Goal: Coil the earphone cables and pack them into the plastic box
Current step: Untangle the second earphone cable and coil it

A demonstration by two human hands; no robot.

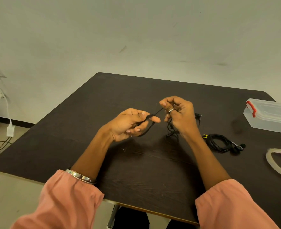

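Observation:
Both hands are raised over the middle of the dark table [103,100], working a black earphone cable [150,125]. My left hand [129,123] grips a loop of it between thumb and curled fingers. My right hand [180,114] pinches the cable a little farther along, and the loose rest hangs in a tangle beneath that hand, with an earbud showing behind it. A second black earphone [222,142], coiled, lies on the table to the right. The clear plastic box [268,114] with red clasps stands at the far right, its lid on.
A roll of clear tape [278,162] lies at the right edge of the table. Left of the table, a white charger and cables [10,129] hang down to the floor by the wall. The table's near edge runs just in front of my sleeves.

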